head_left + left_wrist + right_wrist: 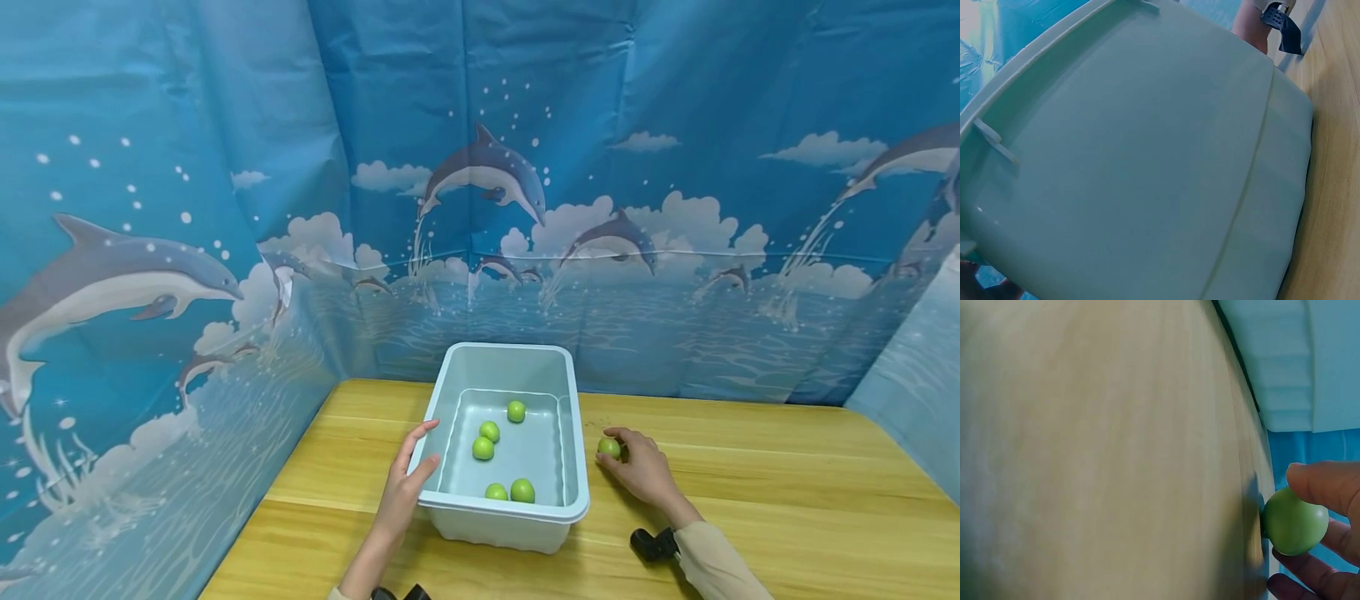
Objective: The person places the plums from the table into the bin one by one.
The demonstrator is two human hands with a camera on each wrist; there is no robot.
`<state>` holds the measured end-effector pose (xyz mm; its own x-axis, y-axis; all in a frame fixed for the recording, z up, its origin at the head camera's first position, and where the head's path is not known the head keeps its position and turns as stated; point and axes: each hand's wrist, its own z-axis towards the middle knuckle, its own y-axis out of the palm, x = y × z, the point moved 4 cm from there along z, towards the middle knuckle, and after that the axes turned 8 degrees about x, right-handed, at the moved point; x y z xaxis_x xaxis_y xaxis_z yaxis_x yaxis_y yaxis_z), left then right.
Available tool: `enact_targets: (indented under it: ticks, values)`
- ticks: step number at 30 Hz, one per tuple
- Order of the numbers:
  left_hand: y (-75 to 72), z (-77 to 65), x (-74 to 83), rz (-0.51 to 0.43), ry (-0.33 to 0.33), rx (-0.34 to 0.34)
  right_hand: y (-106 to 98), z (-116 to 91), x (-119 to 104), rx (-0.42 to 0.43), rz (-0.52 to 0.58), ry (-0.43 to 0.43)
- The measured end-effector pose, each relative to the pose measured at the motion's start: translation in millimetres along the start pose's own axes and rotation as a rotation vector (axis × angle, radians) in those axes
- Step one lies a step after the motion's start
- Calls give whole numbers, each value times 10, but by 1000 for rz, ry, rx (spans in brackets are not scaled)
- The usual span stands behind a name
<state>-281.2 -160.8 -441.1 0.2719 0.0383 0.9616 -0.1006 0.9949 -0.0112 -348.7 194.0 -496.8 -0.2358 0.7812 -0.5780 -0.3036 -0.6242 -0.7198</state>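
Note:
A pale blue-green plastic bin (501,525) stands on the wooden table. Inside it lie several small round green fruits (522,490); their exact kind is unclear. My left hand (405,483) holds the bin's left rim, thumb and a finger reaching over the edge. In the left wrist view the bin's outer wall (1129,150) covers most of the picture. To the right of the bin, my right hand (643,468) pinches another green fruit (1295,521) between thumb and fingers, low at the tabletop.
A yellow wooden table (787,483) carries everything. Blue cloth printed with dolphins (487,175) hangs behind the table and along both sides. A black wrist device (654,546) is strapped at the right forearm.

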Motion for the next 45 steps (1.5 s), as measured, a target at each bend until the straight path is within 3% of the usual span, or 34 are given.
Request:
enact_targets:
  ticks: [16, 35, 45]
  values:
    - [-1, -4, 0, -2, 2, 4, -70, -78, -35, -7, -52, -34]
    - [2, -1, -2, -4, 3, 6, -115, -163, -74, 14, -14, -44]
    - [1, -1, -2, 1, 5, 5, -144, -193, -106, 7, 34, -6]
